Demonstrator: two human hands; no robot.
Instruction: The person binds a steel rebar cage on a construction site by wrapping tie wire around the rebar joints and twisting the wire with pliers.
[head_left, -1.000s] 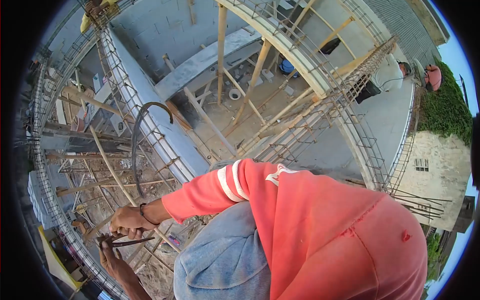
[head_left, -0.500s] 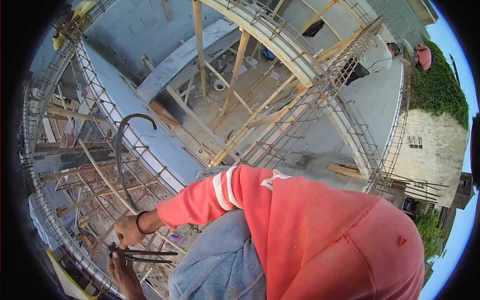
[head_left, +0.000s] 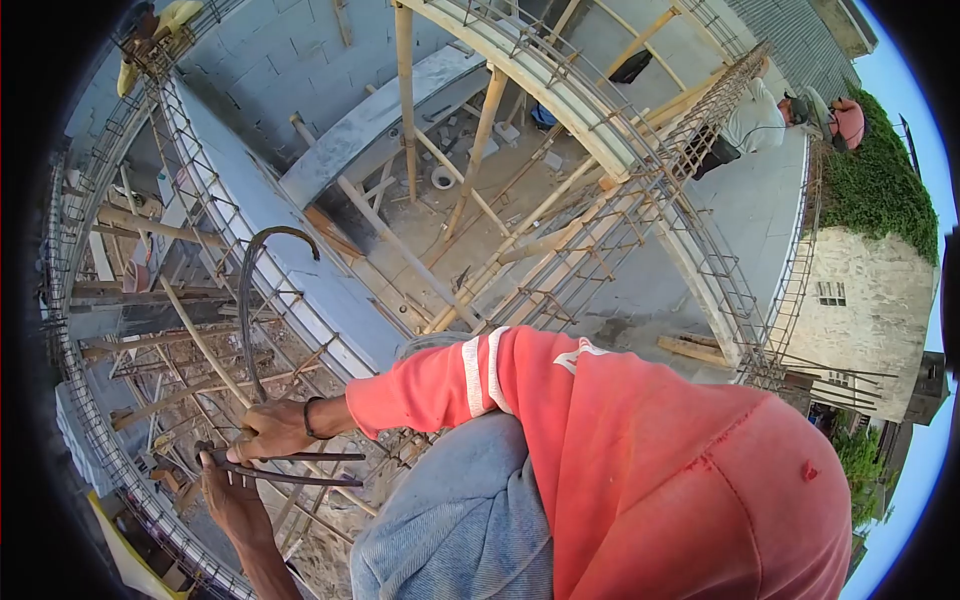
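My left hand, with a dark band on its wrist and a red sleeve, is closed with its thumb close to the jaws of a pair of pincers. What its fingers hold is hidden. Just below it, my right hand holds the pincers near the jaw end, thumb upward, fingers behind the metal. The two dark handles point right and stand slightly apart. A looped bundle of dark tie wire rises behind my left hand; whether it touches the hand I cannot tell. My knee in faded denim is beside the hands.
Rebar cages run along the wall tops, with a curved form opposite. Bamboo props stand in the deep room below. Co-workers are at the upper right, and another is at the upper left.
My left hand has moved right and slightly up, and its arm has shifted right. My right hand and the pincers have risen a little, the handles moving up. The wire bundle stays nearly in place.
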